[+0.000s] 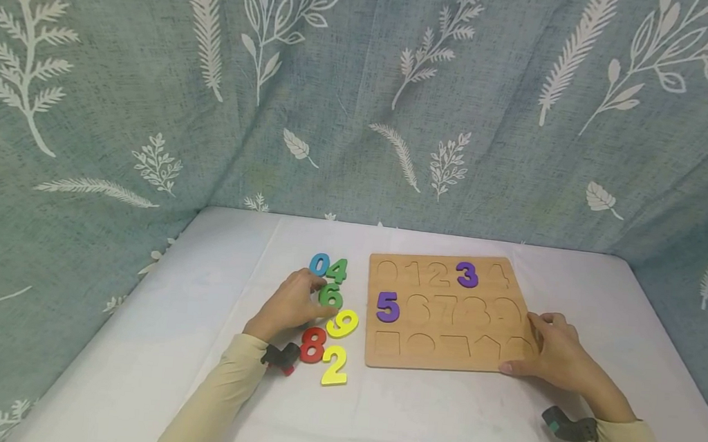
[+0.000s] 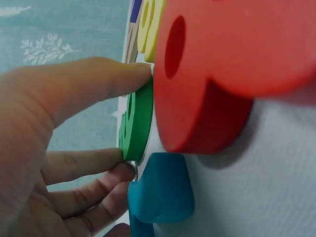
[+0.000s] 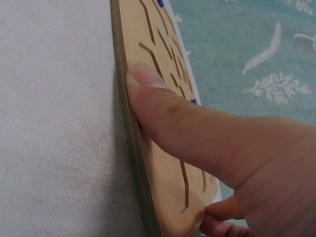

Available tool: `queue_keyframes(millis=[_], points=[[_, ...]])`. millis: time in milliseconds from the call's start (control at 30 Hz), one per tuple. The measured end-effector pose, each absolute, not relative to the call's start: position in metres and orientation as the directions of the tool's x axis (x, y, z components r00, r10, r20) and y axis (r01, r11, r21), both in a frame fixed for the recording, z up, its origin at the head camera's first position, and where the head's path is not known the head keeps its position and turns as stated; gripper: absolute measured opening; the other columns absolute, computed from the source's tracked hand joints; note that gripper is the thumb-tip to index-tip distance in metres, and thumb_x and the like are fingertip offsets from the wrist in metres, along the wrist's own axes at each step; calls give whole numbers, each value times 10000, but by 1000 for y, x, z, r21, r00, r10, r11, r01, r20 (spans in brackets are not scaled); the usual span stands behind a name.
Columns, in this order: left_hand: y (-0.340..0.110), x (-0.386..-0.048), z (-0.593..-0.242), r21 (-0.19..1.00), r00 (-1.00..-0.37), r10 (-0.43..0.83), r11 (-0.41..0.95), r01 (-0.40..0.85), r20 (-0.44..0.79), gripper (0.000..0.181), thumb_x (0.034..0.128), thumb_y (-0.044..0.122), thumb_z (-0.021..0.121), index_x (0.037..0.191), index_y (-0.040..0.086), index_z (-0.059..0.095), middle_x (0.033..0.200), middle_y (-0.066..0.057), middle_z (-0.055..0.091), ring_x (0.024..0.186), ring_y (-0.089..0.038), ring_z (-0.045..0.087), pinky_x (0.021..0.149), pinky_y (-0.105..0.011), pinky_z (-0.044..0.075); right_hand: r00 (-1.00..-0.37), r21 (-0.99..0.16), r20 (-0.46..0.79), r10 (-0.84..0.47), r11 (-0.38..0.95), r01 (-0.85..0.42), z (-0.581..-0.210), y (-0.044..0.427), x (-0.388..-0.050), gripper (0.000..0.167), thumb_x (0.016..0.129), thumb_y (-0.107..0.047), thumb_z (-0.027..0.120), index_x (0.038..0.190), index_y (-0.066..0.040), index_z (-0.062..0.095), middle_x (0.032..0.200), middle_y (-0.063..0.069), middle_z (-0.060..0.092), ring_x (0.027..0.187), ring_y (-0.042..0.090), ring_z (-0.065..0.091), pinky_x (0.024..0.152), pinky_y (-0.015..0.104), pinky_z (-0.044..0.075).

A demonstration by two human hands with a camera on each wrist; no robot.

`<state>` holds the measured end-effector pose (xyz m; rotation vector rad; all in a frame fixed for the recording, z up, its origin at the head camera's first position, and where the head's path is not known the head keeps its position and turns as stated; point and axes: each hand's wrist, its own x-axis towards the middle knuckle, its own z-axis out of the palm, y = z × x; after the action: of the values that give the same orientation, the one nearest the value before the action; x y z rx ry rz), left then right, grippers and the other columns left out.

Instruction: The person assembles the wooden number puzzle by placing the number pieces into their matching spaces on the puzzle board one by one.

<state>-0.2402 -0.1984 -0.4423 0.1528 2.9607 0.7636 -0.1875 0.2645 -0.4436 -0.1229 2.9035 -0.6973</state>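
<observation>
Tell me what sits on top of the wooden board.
A purple 3, a purple 5, and the right grip at the right edge; the board beneath its thumb is hidden.

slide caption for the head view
Left hand grips the green 6 while the right hand holds the wooden board bearing purple 3 and purple 5.

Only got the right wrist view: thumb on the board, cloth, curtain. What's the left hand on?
Observer: The left hand pinches the green 6 between thumb and finger.
Operator: I see specks of purple on the board. Which numerals?
Observer: A purple 3 in the top row and a purple 5 at the start of the middle row.
Operator: Any yellow pieces about?
Observer: Two, a yellow 9 and a yellow 2, both lying off the board on the left hand's side.
</observation>
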Motion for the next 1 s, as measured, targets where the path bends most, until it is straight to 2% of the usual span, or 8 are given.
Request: queue_keyframes(millis=[333, 733, 1000], points=[[-198, -239, -440, 488, -992, 112, 870, 73, -51, 723, 780, 431, 875, 1342, 31, 661, 1236, -88, 671, 1132, -251, 631, 964, -443, 573, -985, -464, -119, -125, 884, -56, -443, 264, -186, 1308, 636, -563, 944, 1483, 220, 327, 1387, 443, 356, 1230, 581, 391, 1015, 738, 427], [-199, -239, -436, 468, -993, 117, 878, 100, -7, 697, 788, 456, 853, 1319, 39, 679, 1121, -67, 677, 992, -205, 594, 904, -417, 573, -986, -457, -116, -121, 888, -56, -443, 264, -186, 1318, 625, -575, 944, 1479, 222, 334, 1370, 431, 371, 1217, 567, 404, 1013, 727, 437], [-197, -238, -431, 475, -990, 139, 871, 129, 15, 689, 793, 432, 853, 1318, 20, 679, 1131, -73, 679, 1023, -214, 611, 889, -418, 566, -986, -455, -109, -128, 888, -65, -443, 264, -186, 1316, 622, -576, 945, 1471, 228, 341, 1368, 420, 374, 1194, 547, 420, 993, 712, 452]])
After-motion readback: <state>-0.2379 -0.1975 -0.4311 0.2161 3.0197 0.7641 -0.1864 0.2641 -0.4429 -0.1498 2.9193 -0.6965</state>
